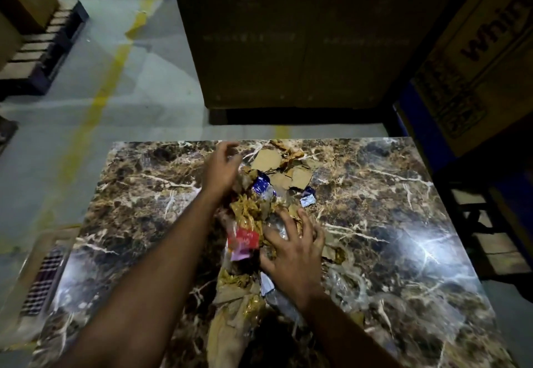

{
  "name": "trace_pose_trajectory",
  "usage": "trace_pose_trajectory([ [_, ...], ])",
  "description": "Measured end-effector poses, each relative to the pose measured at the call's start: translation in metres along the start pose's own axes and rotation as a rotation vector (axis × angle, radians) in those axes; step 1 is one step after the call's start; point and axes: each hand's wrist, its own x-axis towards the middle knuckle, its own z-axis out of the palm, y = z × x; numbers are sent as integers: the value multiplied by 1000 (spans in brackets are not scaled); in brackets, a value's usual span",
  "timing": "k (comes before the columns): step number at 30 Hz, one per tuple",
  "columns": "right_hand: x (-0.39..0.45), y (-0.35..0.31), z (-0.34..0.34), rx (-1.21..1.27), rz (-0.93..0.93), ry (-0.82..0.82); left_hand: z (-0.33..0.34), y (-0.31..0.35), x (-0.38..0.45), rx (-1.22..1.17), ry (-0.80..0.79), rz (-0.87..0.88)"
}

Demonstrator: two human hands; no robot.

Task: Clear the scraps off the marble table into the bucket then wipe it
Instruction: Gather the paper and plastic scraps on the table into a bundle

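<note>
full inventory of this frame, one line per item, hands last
table: one, brown marble, centre.
scraps: one pile, gold, tan and clear, mid-table.
cardboard bits: several, tan, far end of pile.
red wrapper: one, in pile.
blue wrapper: one, in pile.
boxes: two or more, brown, beyond table and far right.
pallet: one, dark, far left floor.
left hand: fingers loosely bent, at pile's left.
right hand: fingers spread, on pile.

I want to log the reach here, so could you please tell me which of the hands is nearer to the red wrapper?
Right. The right hand lies just beside the red wrapper, fingers spread on the scraps; the left hand is farther up the marble table.
</note>
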Motion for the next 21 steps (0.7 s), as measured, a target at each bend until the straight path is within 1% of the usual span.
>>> trace_pose_trajectory([
  [3,1,2,3,16,-6,18,38,31,49,531,-236,325],
  [4,-1,0,4,25,-9,21,49,38,59,669,-331,400],
  [5,0,1,7,30,-13,25,65,46,69,743,-417,462],
  [7,-1,0,11,51,-13,53,89,50,85,825,-560,493],
  [9,0,3,15,82,-18,107,106,42,96,935,-668,448],
  [10,1,5,17,85,-24,130,110,34,98,999,-688,434],
  [12,4,8,19,72,-23,140,113,17,93,1098,-661,438],
  [14,5,8,17,64,-18,119,112,8,82,1105,-585,483],
  [15,4,7,16,52,-20,108,111,4,77,1084,-559,479],
  [18,3,6,11,50,-31,84,100,4,69,1054,-538,410],
  [21,2,6,9,58,-19,58,86,5,57,1106,-506,429],
])
